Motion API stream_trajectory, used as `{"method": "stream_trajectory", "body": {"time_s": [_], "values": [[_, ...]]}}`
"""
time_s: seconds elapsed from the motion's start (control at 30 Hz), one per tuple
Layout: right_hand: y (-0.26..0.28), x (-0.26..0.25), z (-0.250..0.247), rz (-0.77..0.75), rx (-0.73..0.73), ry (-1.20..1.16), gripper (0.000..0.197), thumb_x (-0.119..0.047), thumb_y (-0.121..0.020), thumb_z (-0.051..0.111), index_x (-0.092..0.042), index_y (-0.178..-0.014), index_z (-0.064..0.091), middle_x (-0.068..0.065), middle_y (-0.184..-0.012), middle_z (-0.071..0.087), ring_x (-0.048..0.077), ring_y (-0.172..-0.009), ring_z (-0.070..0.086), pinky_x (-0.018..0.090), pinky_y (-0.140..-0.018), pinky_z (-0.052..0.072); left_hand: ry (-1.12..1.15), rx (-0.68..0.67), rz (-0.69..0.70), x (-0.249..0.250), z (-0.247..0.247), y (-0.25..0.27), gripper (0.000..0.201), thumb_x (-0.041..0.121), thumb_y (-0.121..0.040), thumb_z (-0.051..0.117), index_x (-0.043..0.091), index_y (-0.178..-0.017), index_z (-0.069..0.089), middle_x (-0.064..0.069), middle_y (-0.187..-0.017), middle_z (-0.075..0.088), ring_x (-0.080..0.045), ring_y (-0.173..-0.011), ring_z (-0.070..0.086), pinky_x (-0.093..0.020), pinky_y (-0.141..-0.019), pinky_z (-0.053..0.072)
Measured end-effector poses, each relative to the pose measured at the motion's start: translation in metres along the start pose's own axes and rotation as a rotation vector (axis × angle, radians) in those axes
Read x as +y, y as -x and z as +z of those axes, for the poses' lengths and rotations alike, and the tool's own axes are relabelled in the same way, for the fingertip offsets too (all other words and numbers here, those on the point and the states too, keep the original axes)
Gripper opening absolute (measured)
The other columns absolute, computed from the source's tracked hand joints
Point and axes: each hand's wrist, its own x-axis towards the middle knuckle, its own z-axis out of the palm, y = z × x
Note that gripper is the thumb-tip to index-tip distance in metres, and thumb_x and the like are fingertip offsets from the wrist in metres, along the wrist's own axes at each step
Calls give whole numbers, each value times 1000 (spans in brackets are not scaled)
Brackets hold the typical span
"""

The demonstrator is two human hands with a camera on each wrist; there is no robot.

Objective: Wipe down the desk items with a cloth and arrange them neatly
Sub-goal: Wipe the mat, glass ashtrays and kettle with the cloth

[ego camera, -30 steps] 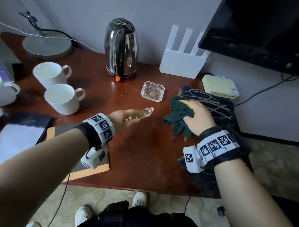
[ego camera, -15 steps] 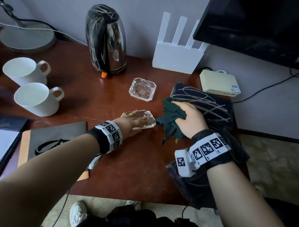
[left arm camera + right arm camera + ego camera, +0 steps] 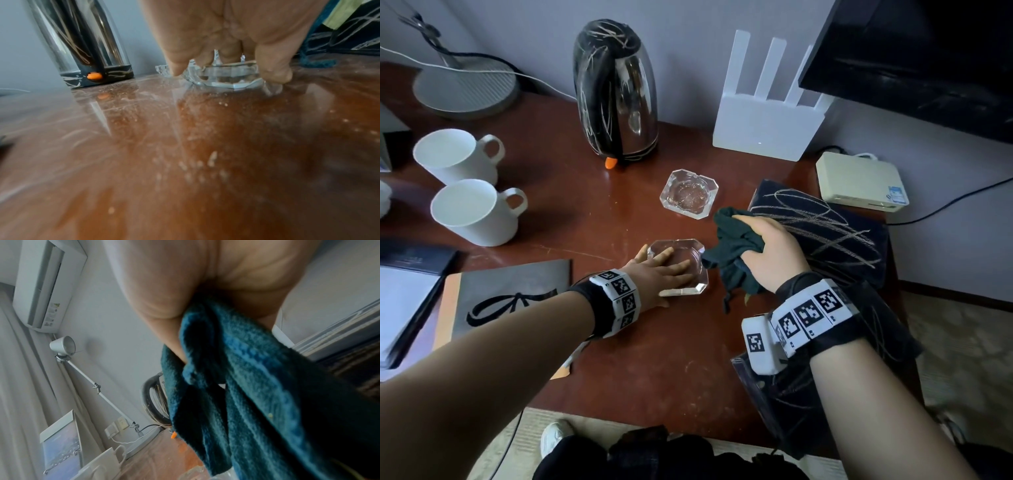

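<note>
Your left hand (image 3: 664,274) grasped the near glass ashtray (image 3: 681,270), thumb and fingers down over its rim, flat on the desk (image 3: 654,359). At its 3 o'clock, your right hand (image 3: 770,250) clenched the cloth (image 3: 732,250). Best released gently, squared with the second ashtray (image 3: 688,198) at 12 o'clock.

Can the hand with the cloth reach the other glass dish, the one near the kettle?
Probably yes. The right hand holds the cloth just beside that glass dish, with only bare desk between them.
</note>
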Motion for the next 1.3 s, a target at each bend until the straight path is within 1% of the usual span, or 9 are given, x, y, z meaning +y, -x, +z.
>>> {"method": "stream_trajectory", "body": {"time_s": [0.1, 0.17, 0.23, 0.3, 0.47, 0.7, 0.9, 1.07, 1.3], "values": [[-2, -1, 1, -8, -3, 1, 55, 4, -82, 49, -18, -132, 50, 2, -138, 45, 16, -126, 41, 11, -98, 23, 108, 79, 7, -1, -9, 10, 52, 42, -97, 36, 38, -146, 16, 17, -156, 3, -19, -145, -7, -57, -113, -6], [-4, -4, 1, -12, -7, 11, 55, 4, -82, 49, -18, -133, 49, 2, -138, 45, 16, -127, 40, 12, -99, 24, 327, 201, -26, -7, -20, 19, 45, 37, -98, 39, 33, -142, 31, 11, -153, 23, -13, -142, 15, -47, -116, 5], [-6, -7, 2, -8, -11, 16, 55, 3, -82, 50, -18, -133, 49, 2, -138, 45, 16, -127, 40, 12, -98, 23, 576, 358, -98, -19, -30, 26, 40, 33, -97, 43, 30, -137, 42, 4, -140, 45, -12, -123, 44, -27, -101, 31], [-8, -10, 3, 3, -10, 12, 54, 2, -82, 50, -19, -132, 49, 1, -137, 45, 16, -126, 41, 13, -98, 24, 783, 453, -199, -35, -39, 25, 40, 32, -95, 46, 24, -135, 47, 1, -132, 53, -13, -113, 52, -20, -87, 38], [-17, -17, 7, 64, 3, 12, 52, -1, -82, 51, -20, -131, 50, 0, -134, 48, 16, -122, 44, 14, -96, 28, 979, 499, -439, -74, -60, -11, 53, 32, -90, 56, 11, -136, 42, -6, -131, 54, -21, -118, 53, -25, -91, 39], [-33, -24, 19, 144, -1, 8, 52, -1, -80, 52, -22, -128, 53, -2, -131, 49, 15, -118, 47, 19, -97, 36, 863, 319, -475, -95, -86, -74, 58, 50, -85, 52, 9, -126, 46, -13, -117, 62, -33, -101, 60, -41, -92, 48], [-33, -25, 25, 192, 5, -41, 53, 1, -80, 51, -21, -128, 53, -3, -131, 48, 13, -118, 47, 17, -98, 34, 757, 233, -455, -96, -98, -91, 42, 32, -84, 58, 7, -117, 50, -16, -111, 62, -34, -99, 60, -36, -80, 48], [-28, -22, 23, 209, 12, -54, 53, 1, -80, 51, -22, -128, 53, -5, -132, 47, 11, -119, 47, 15, -98, 33, 703, 211, -474, -90, -100, -87, 50, 36, -91, 51, 9, -130, 40, -12, -116, 55, -32, -105, 55, -36, -82, 44], [-18, -20, 13, 172, 38, -41, 53, 0, -80, 53, -22, -128, 53, -4, -131, 48, 11, -119, 47, 13, -96, 31, 878, 272, -545, -91, -93, -67, 48, 42, -83, 57, 8, -117, 47, -8, -100, 62, -27, -89, 60, -35, -81, 49]]}}
